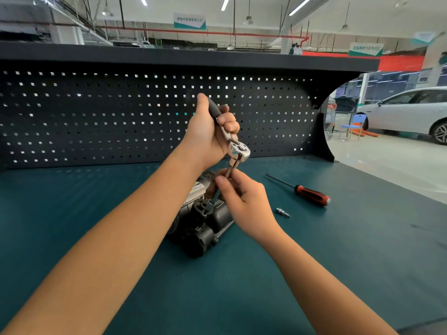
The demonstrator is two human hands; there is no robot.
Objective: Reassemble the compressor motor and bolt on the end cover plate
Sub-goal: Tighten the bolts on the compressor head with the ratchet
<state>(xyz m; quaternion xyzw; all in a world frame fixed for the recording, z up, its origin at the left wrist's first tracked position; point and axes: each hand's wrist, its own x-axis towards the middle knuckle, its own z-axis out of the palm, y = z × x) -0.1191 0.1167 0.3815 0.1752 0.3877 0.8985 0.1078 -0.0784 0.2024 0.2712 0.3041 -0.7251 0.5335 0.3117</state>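
Head view: left hand (205, 134) grips ratchet (238, 151); right hand (244, 199) pinches extension bar (231, 166) reaching compressor (208, 228).

Bench (338, 274): teal top, dark pegboard (121, 112) behind.
Compressor motor (205, 228): lies mid-bench.
Screwdriver (312, 193): right of it, apart, red-black handle.
Bolt (283, 212): loose, near the handle.

Glossy chrome ratchet (238, 151), matt black plastic compressor (205, 221), smooth matt teal benchtop (242, 286).
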